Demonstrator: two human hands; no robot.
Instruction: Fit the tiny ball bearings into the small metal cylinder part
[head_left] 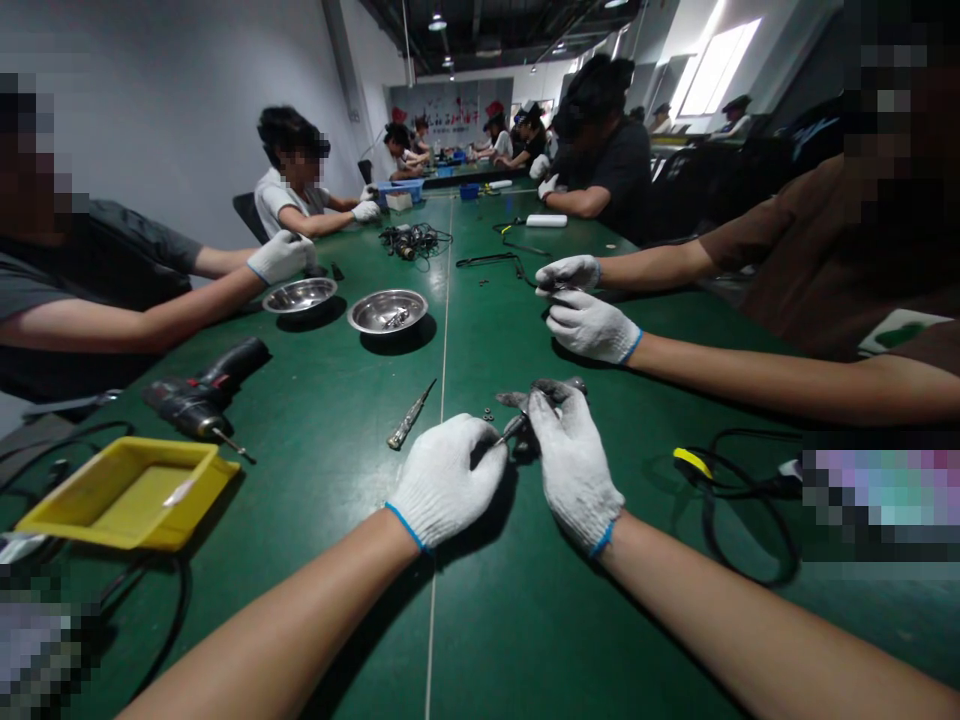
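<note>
Both my hands wear white knit gloves with blue cuffs over the green table (375,600). My left hand (454,478) is closed, its fingertips pinching a thin metal piece (512,430). My right hand (574,455) wraps its grey-stained fingers round a dark metal part (527,445), which the thin piece meets; the fingers hide much of it. Several small nuts (488,413) lie just beyond my left fingertips. A screwdriver with a clear handle (407,422) rests to the left of my left hand.
Two steel bowls (388,312) stand ahead. At left are a power drill (206,390) and a yellow tray (127,492). Black cables (750,500) lie at right. A co-worker's gloved hands (592,325) are close beyond my right hand; other people sit along the table.
</note>
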